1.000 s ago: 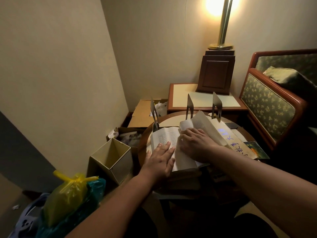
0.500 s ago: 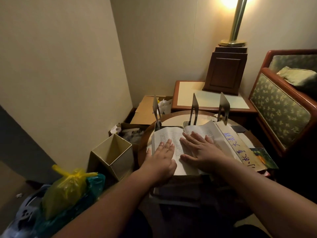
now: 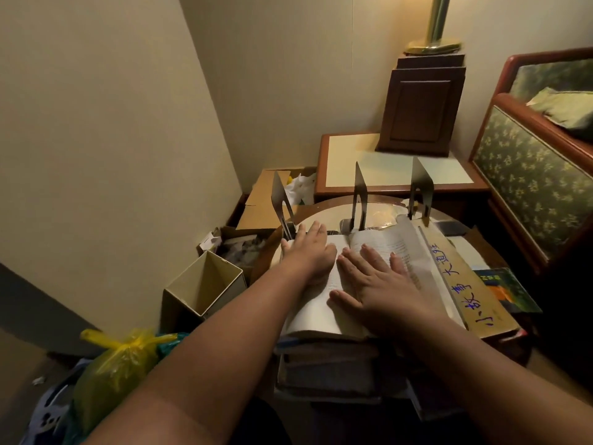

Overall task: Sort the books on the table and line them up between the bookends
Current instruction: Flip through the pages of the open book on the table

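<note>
An open book [image 3: 321, 303] lies flat on a stack of books [image 3: 330, 367] on the round table [image 3: 324, 213]. My left hand [image 3: 308, 248] rests flat on its left page, fingers reaching toward the far edge. My right hand [image 3: 372, 281] presses flat on the right page, fingers spread. Three metal bookends stand upright behind the book: a left bookend [image 3: 280, 203], a middle bookend [image 3: 359, 197] and a right bookend [image 3: 422, 191]. A tan book with blue handwriting [image 3: 468, 284] lies to the right, with a green book [image 3: 503, 287] beyond it.
An open cream box [image 3: 205, 284] stands left of the table, with cardboard boxes [image 3: 263, 200] behind it. Yellow plastic bags [image 3: 115, 364] sit at lower left. A side table [image 3: 385, 168] with a lamp base [image 3: 420, 101] is behind; an upholstered chair [image 3: 529, 175] stands at the right.
My right hand let the turned page down and now lies flat on it. My left hand slid forward along the left page toward the left bookend. The camera shifted closer.
</note>
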`<action>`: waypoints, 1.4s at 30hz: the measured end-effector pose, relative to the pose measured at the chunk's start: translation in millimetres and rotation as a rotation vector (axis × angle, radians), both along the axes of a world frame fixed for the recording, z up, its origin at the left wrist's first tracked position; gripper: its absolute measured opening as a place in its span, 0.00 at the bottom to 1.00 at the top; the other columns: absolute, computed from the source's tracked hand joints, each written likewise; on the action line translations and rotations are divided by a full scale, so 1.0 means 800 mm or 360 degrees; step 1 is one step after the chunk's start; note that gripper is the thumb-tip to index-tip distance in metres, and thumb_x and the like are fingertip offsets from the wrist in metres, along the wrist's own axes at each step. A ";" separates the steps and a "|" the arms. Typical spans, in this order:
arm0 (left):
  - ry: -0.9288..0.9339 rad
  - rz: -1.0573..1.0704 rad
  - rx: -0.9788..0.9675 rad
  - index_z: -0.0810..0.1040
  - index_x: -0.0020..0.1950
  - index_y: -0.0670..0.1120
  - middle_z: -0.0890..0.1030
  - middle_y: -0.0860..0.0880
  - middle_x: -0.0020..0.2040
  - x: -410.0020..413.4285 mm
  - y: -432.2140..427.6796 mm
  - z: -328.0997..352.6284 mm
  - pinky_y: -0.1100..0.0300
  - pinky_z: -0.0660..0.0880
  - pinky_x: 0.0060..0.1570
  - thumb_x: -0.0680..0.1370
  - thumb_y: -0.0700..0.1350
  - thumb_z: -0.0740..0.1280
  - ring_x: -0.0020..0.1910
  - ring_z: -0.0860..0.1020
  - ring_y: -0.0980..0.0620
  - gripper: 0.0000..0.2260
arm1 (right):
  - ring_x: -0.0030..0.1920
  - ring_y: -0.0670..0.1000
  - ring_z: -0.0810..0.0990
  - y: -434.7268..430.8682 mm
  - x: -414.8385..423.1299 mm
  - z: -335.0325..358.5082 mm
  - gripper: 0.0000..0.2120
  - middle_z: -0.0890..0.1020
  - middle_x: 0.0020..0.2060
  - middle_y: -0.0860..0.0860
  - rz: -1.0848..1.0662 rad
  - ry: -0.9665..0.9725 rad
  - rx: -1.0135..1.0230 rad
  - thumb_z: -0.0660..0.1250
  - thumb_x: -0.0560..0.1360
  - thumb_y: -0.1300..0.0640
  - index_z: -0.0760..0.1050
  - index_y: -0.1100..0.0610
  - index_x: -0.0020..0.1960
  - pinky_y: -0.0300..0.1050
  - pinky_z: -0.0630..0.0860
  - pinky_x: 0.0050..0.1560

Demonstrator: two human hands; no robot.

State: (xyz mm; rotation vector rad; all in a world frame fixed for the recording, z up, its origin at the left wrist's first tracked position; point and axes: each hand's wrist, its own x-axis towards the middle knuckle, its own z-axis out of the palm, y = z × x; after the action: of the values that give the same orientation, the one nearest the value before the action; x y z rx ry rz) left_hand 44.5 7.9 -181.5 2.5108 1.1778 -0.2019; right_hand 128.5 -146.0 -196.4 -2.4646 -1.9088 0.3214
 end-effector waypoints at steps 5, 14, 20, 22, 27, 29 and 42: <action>-0.0065 -0.0049 0.0066 0.47 0.81 0.52 0.42 0.50 0.81 -0.002 0.001 -0.003 0.34 0.40 0.74 0.84 0.54 0.48 0.80 0.39 0.46 0.26 | 0.75 0.51 0.30 0.001 -0.001 -0.003 0.39 0.35 0.77 0.42 -0.0037 0.0016 0.0026 0.37 0.73 0.26 0.34 0.43 0.78 0.63 0.34 0.74; -0.0197 -0.0086 0.0038 0.42 0.81 0.54 0.35 0.51 0.80 -0.076 -0.064 -0.018 0.40 0.38 0.74 0.84 0.54 0.48 0.79 0.36 0.48 0.27 | 0.77 0.50 0.33 -0.004 -0.004 0.004 0.37 0.39 0.78 0.42 -0.0008 0.0022 0.0062 0.40 0.75 0.27 0.38 0.43 0.79 0.64 0.36 0.75; -0.0220 -0.0129 0.0063 0.40 0.80 0.53 0.35 0.52 0.80 -0.126 -0.125 -0.024 0.42 0.38 0.75 0.84 0.54 0.47 0.78 0.35 0.50 0.27 | 0.77 0.51 0.34 -0.003 -0.004 0.004 0.37 0.40 0.78 0.43 0.0001 -0.0006 0.0037 0.41 0.76 0.28 0.38 0.43 0.79 0.66 0.39 0.75; -0.0242 -0.0131 0.0078 0.39 0.80 0.53 0.35 0.52 0.80 -0.138 -0.136 -0.025 0.44 0.38 0.75 0.85 0.54 0.47 0.78 0.35 0.51 0.27 | 0.77 0.50 0.35 -0.004 -0.005 0.006 0.38 0.41 0.79 0.42 0.0010 -0.0003 0.0044 0.42 0.76 0.27 0.38 0.43 0.79 0.66 0.40 0.75; -0.0146 -0.0181 0.0022 0.39 0.80 0.51 0.35 0.50 0.80 -0.145 -0.132 -0.012 0.42 0.39 0.75 0.85 0.54 0.47 0.78 0.35 0.50 0.27 | 0.78 0.50 0.36 -0.005 -0.005 0.006 0.38 0.43 0.79 0.42 0.0011 0.0015 0.0058 0.43 0.75 0.26 0.40 0.42 0.79 0.65 0.40 0.75; -0.0131 -0.0180 -0.0047 0.39 0.80 0.52 0.35 0.50 0.80 -0.142 -0.125 -0.007 0.41 0.40 0.76 0.85 0.54 0.47 0.79 0.36 0.50 0.27 | 0.77 0.50 0.36 -0.005 -0.005 0.006 0.38 0.43 0.79 0.42 0.0002 0.0022 0.0056 0.43 0.75 0.26 0.40 0.42 0.79 0.65 0.39 0.75; -0.0307 0.0212 -0.0260 0.39 0.81 0.46 0.38 0.46 0.81 -0.070 -0.041 -0.007 0.46 0.40 0.77 0.84 0.55 0.49 0.79 0.38 0.43 0.30 | 0.78 0.50 0.35 -0.006 -0.005 0.005 0.38 0.42 0.79 0.41 -0.0041 0.0015 0.0034 0.42 0.75 0.25 0.39 0.41 0.79 0.66 0.39 0.75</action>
State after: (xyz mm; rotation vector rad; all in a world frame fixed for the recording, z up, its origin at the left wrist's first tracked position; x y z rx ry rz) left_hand -11.8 -25.0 -186.9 2.2459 1.1932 -0.0192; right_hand 124.4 -150.9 -192.6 -2.4675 -1.8654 0.3100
